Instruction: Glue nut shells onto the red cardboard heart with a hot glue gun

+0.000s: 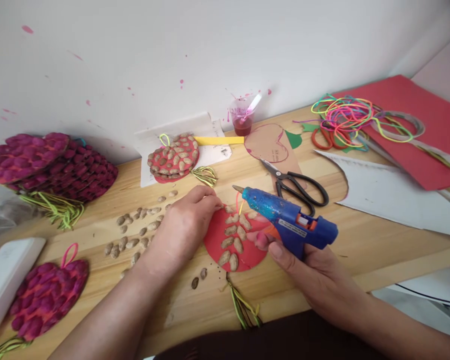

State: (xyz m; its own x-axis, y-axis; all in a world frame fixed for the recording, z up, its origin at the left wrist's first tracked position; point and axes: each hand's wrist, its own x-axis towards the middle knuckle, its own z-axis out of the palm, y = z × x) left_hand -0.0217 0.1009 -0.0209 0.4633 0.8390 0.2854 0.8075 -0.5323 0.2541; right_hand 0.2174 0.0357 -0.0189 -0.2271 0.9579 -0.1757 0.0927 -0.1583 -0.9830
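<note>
My right hand point(318, 275) grips a blue hot glue gun point(281, 212), its nozzle pointing left above the top of a round red paper piece point(253, 257). Peanut shells point(238, 245) lie in paired rows across that piece, and a yellow-green tassel point(242, 302) hangs from its lower edge. At the upper left edge of the red paper, my left hand point(191, 215) has its fingers pinched together; what is between them is hidden. Loose peanut shells point(133, 243) are scattered on the wooden table, beside and beyond my left forearm.
Black scissors point(302, 187) lie behind the glue gun. A cup of pink liquid point(243, 122) stands by the wall. Purple-painted shell pieces point(50, 295) and a stack of them point(71, 170) are left. Colourful cords point(348, 117) rest on red card point(431, 135) at right.
</note>
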